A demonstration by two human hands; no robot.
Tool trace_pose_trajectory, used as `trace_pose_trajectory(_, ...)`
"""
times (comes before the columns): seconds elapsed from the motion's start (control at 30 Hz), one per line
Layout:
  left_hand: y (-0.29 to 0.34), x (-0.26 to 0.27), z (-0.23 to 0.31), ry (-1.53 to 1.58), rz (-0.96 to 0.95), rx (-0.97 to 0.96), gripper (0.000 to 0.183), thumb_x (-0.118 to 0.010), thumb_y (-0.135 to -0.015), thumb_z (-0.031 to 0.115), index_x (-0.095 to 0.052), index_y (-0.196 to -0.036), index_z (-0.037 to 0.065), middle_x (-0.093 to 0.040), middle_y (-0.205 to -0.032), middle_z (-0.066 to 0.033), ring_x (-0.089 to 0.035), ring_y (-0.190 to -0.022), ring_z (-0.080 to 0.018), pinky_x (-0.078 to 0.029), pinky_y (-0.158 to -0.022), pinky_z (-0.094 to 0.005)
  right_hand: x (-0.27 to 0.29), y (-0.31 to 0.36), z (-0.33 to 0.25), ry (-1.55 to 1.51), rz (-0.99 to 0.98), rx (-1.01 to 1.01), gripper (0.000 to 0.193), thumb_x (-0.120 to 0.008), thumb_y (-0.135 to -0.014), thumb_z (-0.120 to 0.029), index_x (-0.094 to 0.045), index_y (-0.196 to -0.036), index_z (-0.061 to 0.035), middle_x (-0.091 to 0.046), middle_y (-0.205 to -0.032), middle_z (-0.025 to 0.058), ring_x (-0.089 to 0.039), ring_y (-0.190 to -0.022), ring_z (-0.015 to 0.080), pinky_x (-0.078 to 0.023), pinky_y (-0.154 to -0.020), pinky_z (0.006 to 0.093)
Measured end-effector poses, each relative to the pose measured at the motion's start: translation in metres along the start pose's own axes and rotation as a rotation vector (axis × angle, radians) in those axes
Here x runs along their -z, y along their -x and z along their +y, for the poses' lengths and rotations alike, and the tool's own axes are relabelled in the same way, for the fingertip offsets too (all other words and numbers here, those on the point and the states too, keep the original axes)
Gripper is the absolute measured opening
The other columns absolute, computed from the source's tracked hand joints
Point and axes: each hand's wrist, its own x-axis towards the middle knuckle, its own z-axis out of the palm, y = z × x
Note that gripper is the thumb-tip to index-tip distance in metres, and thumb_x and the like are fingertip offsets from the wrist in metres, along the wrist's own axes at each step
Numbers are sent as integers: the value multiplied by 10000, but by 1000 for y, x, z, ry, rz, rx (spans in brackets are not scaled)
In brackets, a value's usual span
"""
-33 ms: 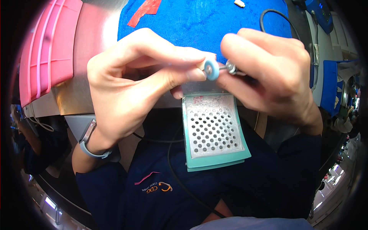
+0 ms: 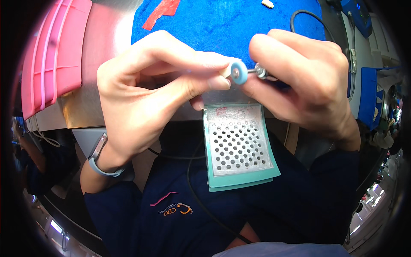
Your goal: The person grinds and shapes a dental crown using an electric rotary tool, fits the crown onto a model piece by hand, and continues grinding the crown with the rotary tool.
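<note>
My left hand [image 2: 145, 85] is closed in a pinch, thumb against index finger. A small whitish piece [image 2: 227, 70] shows at its fingertips, mostly covered by the fingers and the disc. In my right hand [image 2: 306, 81] is a rotary handpiece [image 2: 262, 72] with a metal nose and a thin shank. A pale blue polishing disc [image 2: 239, 73] is fixed on the shank's end, right by the left fingertips. Whether disc and piece touch, I cannot tell. Below the hands, a green-framed tray with a perforated metal plate [image 2: 237, 147] juts out toward me.
A blue cloth [image 2: 205, 25] covers the bench beyond my hands, with a red strip [image 2: 162, 13] and a small white block [image 2: 267, 4] on it. A pink tray [image 2: 58, 55] stands at left. A black cable [image 2: 306, 13] curves at right, near a blue device [image 2: 356, 17].
My right hand has shifted slightly to the right with the handpiece and disc. The left hand has barely moved.
</note>
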Motion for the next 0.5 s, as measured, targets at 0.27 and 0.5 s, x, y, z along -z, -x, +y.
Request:
trace_pose_trajectory(0.27, 1, -1, -1, 16, 44, 8, 127, -618, -825, -119, -593, -913, -31, -686, -920, -191, -655, -702, -147, -536, -550, -231, 3, -3, 1, 1, 11, -2, 231, -774, -644, -48, -570, -746, -16, -454, -587, 60, -477, -458, 188, -353, -411, 307)
trace_pose_trajectory(0.5, 1, 0, 1, 23, 29, 32, 143, -625, -806, -131, -597, -906, -33, -683, -901, -187, -659, -704, -153, -539, -540, -237, 4, -7, -3, 8, -7, -10, 244, -791, -642, -66, -572, -738, -19, -461, -585, 56, -471, -453, 180, -345, -405, 300)
